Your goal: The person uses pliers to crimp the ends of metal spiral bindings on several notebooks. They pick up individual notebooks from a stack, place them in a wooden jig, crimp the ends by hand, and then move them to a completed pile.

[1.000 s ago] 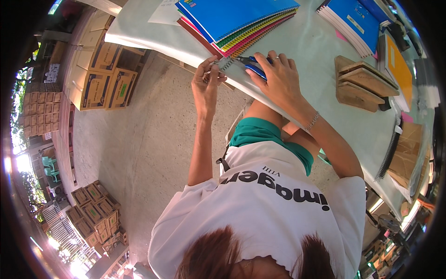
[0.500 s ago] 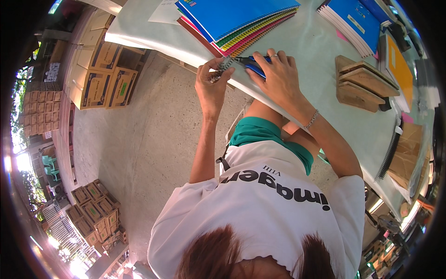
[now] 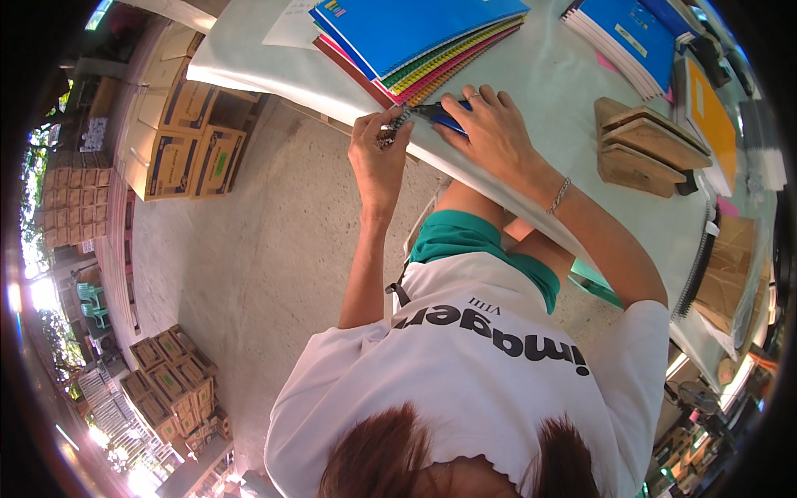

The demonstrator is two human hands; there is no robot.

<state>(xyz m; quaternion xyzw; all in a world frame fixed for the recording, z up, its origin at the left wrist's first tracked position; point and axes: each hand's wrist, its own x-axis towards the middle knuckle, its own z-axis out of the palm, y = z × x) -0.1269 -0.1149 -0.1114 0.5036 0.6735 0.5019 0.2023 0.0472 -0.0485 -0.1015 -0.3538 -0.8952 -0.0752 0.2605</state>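
My left hand (image 3: 375, 166) is closed around a dark wire spiral (image 3: 399, 120), which shows between thumb and fingers just off the table's front edge. Blue-handled pliers (image 3: 449, 124) are gripped in my right hand (image 3: 502, 137), over the table edge. Their dark jaws point left and reach the spiral's end; whether they bite on the wire is too small to tell. Right behind both hands lies a fanned stack of spiral notebooks (image 3: 432, 37), blue on top, with green, yellow, pink and red ones below.
On the table (image 3: 544, 91) to the right stand a wooden holder (image 3: 643, 149), blue notebooks (image 3: 627, 41) and a yellow notebook (image 3: 710, 120). A dark binding strip (image 3: 696, 270) lies near the right edge. Cardboard boxes (image 3: 178, 162) stand on the floor at left, with more boxes (image 3: 170, 373) nearer.
My right hand and the pliers have shifted slightly left toward the spiral, and my right elbow has swung outward. The left hand keeps its hold with only a small movement.
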